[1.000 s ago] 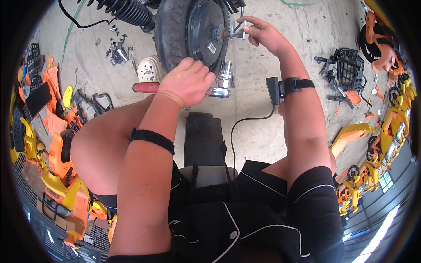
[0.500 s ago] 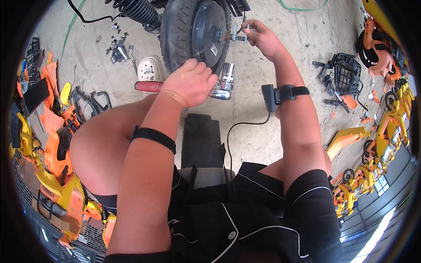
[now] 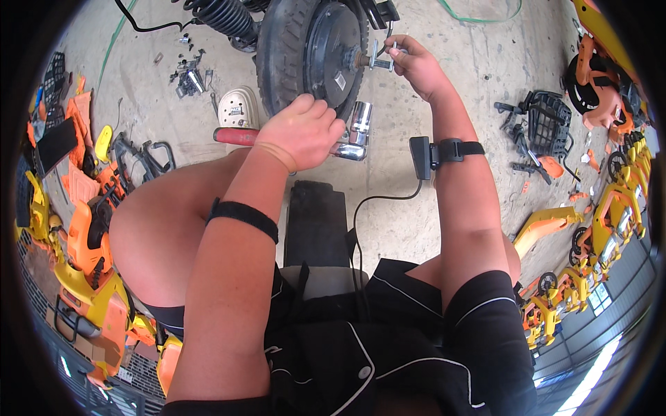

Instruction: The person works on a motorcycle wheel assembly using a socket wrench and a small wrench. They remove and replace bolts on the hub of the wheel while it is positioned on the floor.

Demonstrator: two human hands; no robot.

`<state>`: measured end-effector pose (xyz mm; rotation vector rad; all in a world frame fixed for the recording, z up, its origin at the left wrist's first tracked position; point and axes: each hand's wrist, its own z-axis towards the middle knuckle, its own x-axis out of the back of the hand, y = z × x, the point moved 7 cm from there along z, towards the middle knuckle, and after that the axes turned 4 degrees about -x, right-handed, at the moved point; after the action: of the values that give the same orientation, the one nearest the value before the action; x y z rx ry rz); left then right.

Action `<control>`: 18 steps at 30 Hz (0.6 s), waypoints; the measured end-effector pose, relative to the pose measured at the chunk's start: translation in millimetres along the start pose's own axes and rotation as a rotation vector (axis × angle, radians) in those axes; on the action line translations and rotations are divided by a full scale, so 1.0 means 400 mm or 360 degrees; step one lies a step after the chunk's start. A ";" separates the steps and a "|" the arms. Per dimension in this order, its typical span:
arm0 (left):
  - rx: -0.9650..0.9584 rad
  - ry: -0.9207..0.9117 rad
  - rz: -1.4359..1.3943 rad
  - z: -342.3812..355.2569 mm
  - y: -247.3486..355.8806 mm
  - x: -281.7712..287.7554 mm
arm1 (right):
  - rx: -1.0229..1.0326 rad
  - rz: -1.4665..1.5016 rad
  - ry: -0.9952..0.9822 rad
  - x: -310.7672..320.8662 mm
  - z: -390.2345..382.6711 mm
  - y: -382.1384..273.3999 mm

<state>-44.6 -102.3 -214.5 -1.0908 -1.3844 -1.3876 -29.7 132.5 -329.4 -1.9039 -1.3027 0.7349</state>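
At the top centre a black hub wheel (image 3: 280,59) stands with its treaded tyre and axle side visible. My left hand (image 3: 298,135) is closed round a red-handled metal wrench (image 3: 232,136), which has a chrome socket (image 3: 360,123) standing up from its head, below and beside the tyre. My right hand (image 3: 416,68) pinches a metal plated fitting (image 3: 381,64) on the axle that sticks out of the hub's right side. My fingertips there are partly hidden by the fitting.
A black shock absorber (image 3: 215,19), small metal parts (image 3: 191,80) and a white clog (image 3: 236,111) are near the wheel. Black frame parts (image 3: 548,125) lie right. Orange and yellow panels (image 3: 87,253) crowd the left; yellow two-wheelers (image 3: 614,211) line the right. A black board (image 3: 316,218) is below my hands.
The wheel and my left hand sit slightly lower and further right in the view. My right forearm has shifted left, its fingers still on the fitting.
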 end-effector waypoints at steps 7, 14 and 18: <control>0.0013 -0.0003 0.0025 -0.006 0.000 -0.011 | -0.0028 0.0031 0.0032 -0.005 -0.001 0.002; 0.0013 -0.0009 0.0012 0.002 -0.003 -0.003 | -0.0077 0.0057 -0.0011 0.003 0.007 0.010; 0.0016 0.0004 -0.0004 0.000 -0.003 0.004 | 0.0033 -0.0217 0.0030 -0.017 -0.009 -0.027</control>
<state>-46.3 -102.2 -213.2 -1.0807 -1.3904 -1.3817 -35.1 127.7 -318.4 -1.7817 -1.3930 0.6569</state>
